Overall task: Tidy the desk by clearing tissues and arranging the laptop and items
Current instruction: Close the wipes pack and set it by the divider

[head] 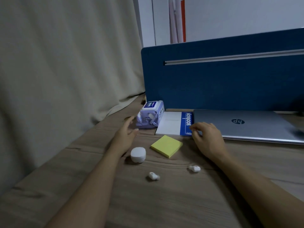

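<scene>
A purple tissue pack (150,114) stands against the blue divider at the back of the wooden desk (164,195). My left hand (127,130) hovers just left of the pack, fingers apart, holding nothing. A white and blue notebook (174,123) lies flat between the pack and a closed silver laptop (250,125). My right hand (205,134) rests with curled fingertips on the notebook's near right corner, beside the laptop's front left edge. Whether it grips the notebook is unclear.
A yellow sticky-note pad (167,146) lies in front of the notebook. A white earbud case (138,154) sits under my left wrist, and two loose white earbuds (153,176) (194,168) lie nearer to me. A beige curtain (65,71) hangs along the left edge.
</scene>
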`<state>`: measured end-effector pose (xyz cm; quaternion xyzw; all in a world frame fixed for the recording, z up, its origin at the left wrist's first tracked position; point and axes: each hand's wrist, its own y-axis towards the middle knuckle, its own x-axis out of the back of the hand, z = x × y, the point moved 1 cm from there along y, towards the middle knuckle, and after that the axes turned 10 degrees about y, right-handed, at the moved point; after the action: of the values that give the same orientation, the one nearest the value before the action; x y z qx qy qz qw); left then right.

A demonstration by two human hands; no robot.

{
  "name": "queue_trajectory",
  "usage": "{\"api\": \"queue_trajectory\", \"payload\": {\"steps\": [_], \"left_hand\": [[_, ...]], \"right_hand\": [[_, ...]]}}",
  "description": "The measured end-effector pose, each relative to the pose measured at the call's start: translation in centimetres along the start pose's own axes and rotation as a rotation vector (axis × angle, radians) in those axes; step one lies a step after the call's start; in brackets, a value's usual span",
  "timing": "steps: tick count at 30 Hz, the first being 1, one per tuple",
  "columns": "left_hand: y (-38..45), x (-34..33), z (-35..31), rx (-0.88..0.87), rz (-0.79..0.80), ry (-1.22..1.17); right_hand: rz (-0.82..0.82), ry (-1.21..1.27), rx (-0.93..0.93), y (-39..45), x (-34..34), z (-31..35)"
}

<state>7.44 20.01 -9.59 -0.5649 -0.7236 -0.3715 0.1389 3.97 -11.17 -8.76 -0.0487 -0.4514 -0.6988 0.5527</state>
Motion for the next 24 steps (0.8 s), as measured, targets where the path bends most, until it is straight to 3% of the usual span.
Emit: {"api": "queue_trajectory", "payload": {"steps": [3,6,17,24], "left_hand": [[-3.1,1.2,-0.5,0.143,-0.006,-0.221],[-6.7,2.2,-1.7,0.158,0.036,-0.266],[-12.6,2.9,-3.9,-0.005,0.099,0.235],[-10.6,0.7,-4.4,-0.15,0.13,0.257]], "right_hand": [[0.015,-0.002,0.007,-1.2,0.7,0.8],[0.031,-0.004,0.01,-2.6,1.6,1.7],[0.087,0.109,-0.056,-7.5,4.3,3.8],[0.143,0.129,-0.086,-7.4,3.9,3.4]]}}
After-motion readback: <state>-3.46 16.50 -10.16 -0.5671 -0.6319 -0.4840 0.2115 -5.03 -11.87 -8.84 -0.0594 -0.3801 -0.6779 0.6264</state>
